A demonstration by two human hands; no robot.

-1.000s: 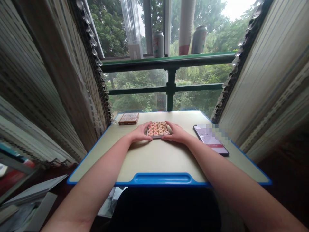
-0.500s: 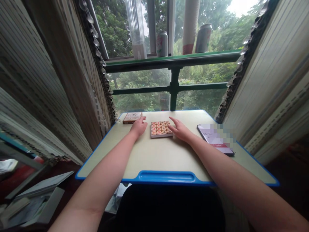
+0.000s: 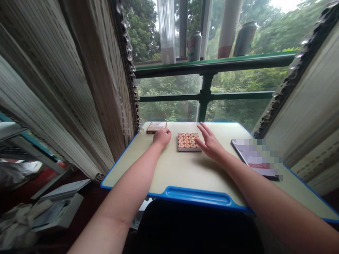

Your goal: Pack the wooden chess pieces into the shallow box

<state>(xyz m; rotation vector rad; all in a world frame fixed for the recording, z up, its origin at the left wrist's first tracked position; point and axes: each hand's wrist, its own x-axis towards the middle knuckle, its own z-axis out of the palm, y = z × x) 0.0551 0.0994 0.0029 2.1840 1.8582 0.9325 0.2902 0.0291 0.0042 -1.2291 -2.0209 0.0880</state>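
Note:
A shallow box of round wooden pieces (image 3: 187,141) with red and dark characters lies on the cream table, between my hands. My right hand (image 3: 210,143) is at the box's right side, fingers spread, its thumb over the right edge of the pieces. Nothing is held in it. To the left, my left hand (image 3: 162,137) is curled, with its fingertips drawn together; whether something small is between them is hidden. Just behind that hand is a flat brown and white box (image 3: 156,127), partly covered by it.
A phone (image 3: 254,158), partly pixelated, lies at the table's right. The blue-edged table (image 3: 172,171) has a moulded blue tray at its near edge. Cans (image 3: 194,46) and stacked cups (image 3: 230,30) stand on the window ledge. Curtains hang on both sides.
The view has shifted, so the table sits further right. My left hand's fingers have curled in. My right hand has lifted and turned more upright, fingers still apart.

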